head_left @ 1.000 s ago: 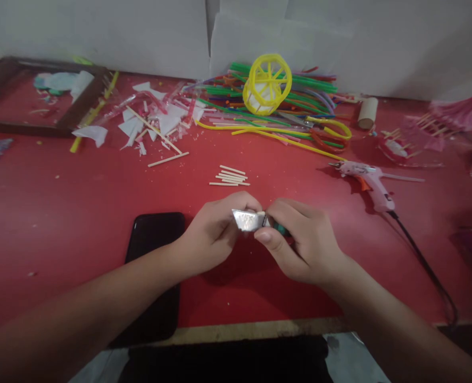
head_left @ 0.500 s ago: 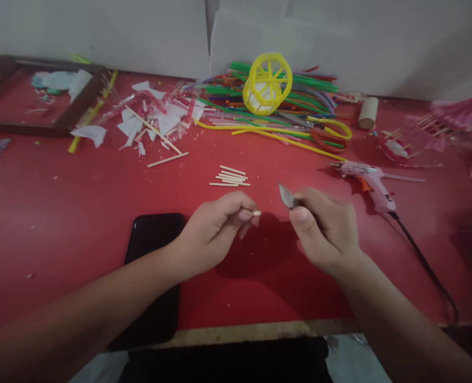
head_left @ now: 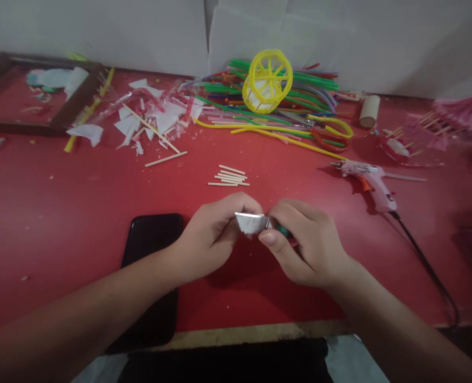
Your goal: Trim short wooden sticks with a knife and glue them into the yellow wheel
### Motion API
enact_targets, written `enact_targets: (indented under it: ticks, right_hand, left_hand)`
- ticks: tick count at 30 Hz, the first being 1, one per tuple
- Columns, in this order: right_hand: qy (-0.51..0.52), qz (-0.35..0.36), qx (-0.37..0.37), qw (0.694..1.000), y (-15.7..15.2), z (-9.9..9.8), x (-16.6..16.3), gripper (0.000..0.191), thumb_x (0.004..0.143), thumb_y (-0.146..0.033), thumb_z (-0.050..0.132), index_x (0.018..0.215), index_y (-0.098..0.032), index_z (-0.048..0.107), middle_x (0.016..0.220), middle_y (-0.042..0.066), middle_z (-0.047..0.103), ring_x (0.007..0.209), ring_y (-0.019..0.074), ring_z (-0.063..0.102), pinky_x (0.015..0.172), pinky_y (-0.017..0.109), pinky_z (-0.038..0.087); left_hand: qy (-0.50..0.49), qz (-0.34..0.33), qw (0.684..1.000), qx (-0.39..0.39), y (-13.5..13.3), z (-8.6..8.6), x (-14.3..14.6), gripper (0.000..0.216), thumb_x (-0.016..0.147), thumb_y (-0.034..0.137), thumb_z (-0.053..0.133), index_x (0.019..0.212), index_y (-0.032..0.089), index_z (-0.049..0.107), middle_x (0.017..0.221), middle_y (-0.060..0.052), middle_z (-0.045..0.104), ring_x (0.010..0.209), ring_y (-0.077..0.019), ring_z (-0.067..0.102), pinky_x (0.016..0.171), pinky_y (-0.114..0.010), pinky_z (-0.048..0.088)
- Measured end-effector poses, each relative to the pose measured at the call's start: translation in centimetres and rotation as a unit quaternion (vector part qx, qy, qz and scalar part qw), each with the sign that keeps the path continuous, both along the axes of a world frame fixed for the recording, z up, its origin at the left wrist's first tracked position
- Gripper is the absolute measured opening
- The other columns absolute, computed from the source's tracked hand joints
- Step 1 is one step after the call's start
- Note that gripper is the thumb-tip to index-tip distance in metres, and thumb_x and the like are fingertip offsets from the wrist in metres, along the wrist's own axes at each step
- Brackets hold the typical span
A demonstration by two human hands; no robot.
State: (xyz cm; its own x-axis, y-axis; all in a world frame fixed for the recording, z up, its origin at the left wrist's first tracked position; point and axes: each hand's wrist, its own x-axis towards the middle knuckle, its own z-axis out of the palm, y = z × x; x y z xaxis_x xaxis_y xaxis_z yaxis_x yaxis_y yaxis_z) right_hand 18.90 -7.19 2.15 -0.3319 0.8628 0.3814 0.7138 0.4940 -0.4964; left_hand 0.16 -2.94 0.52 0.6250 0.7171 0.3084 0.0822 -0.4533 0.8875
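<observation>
Head view. The left hand (head_left: 214,234) and the right hand (head_left: 305,247) are met over the front middle of the red table (head_left: 60,213), close to its near edge. The knife (head_left: 252,222) is held in the right hand: its fingers are curled tight around the teal handle, with the thumb laid along the lower side, and the flat silver blade is pointed left toward the other hand. The left hand's fingers are folded closed, with the tips pressed together just behind the blade's end. Whether anything is pinched between them cannot be told, as the blade covers that spot.

A black phone (head_left: 151,255) is laid flat just left of the left hand, partly under the left forearm. A small row of cut sticks (head_left: 228,177) is placed just beyond the hands. A pink glue gun (head_left: 369,178) is laid to the right, its cord led toward the table edge. Along the far wall, a yellow wheel (head_left: 266,81) is stood on a heap of coloured straws (head_left: 315,85), with paper scraps (head_left: 151,117) to the left and a cardboard tube (head_left: 368,110) to the right.
</observation>
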Motion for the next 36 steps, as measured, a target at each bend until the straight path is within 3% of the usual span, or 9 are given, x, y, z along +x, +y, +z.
enact_targets:
  ticks: [10, 18, 30, 33, 36]
  right_hand:
    - [0.010, 0.011, -0.020, 1.000, 0.0, 0.1, -0.1, 0.036, 0.096, -0.045, 0.042, 0.071, -0.019, 0.046, 0.060, -0.004, 0.044, 0.053, 0.0088, 0.037, 0.051, 0.024, 0.027]
    - [0.015, 0.025, -0.039, 0.999, -0.2, 0.0, 0.1, 0.039, 0.095, -0.048, 0.043, 0.069, -0.019, 0.045, 0.061, -0.004, 0.043, 0.054, 0.0084, 0.035, 0.051, 0.025, 0.024]
    - [0.025, 0.032, -0.038, 0.998, -0.3, 0.1, 0.1, 0.039, 0.095, -0.048, 0.045, 0.069, -0.019, 0.045, 0.059, -0.004, 0.043, 0.052, 0.0079, 0.035, 0.051, 0.025, 0.025]
    - [0.002, -0.025, -0.030, 0.999, 0.5, 0.0, 1.8, 0.039, 0.096, -0.046, 0.045, 0.068, -0.019, 0.047, 0.057, -0.004, 0.043, 0.050, 0.0081, 0.036, 0.049, 0.025, 0.025]
    - [0.039, -0.158, 0.010, 0.987, 1.1, -0.1, 3.8, 0.043, 0.097, -0.044, 0.043, 0.061, -0.020, 0.040, 0.052, -0.005, 0.033, 0.048, 0.0084, 0.032, 0.048, 0.027, 0.022]
  left_hand:
    - [-0.003, -0.003, 1.000, 0.013, 0.2, 0.2, 0.1, 0.030, 0.074, -0.005, 0.040, 0.088, 0.018, 0.054, 0.073, 0.002, 0.058, 0.065, -0.0093, 0.053, 0.059, -0.020, 0.043]
    - [0.001, -0.025, 0.999, -0.030, 0.3, 0.7, 0.2, 0.022, 0.077, -0.002, 0.045, 0.080, 0.017, 0.055, 0.069, 0.003, 0.058, 0.059, -0.0085, 0.051, 0.055, -0.018, 0.040]
    - [-0.015, -0.047, 0.999, -0.011, 0.5, 0.5, -0.1, 0.019, 0.082, 0.001, 0.046, 0.080, 0.017, 0.055, 0.068, 0.002, 0.059, 0.060, -0.0091, 0.053, 0.056, -0.019, 0.042]
    - [-0.036, -0.070, 0.997, -0.004, 0.0, 0.8, -0.1, 0.019, 0.090, 0.006, 0.045, 0.077, 0.018, 0.053, 0.064, 0.002, 0.057, 0.055, -0.0085, 0.051, 0.053, -0.018, 0.041]
    - [-0.048, -0.102, 0.994, -0.008, -0.3, 0.9, -0.1, 0.022, 0.096, 0.013, 0.043, 0.076, 0.017, 0.052, 0.061, 0.002, 0.054, 0.054, -0.0080, 0.050, 0.053, -0.018, 0.042]
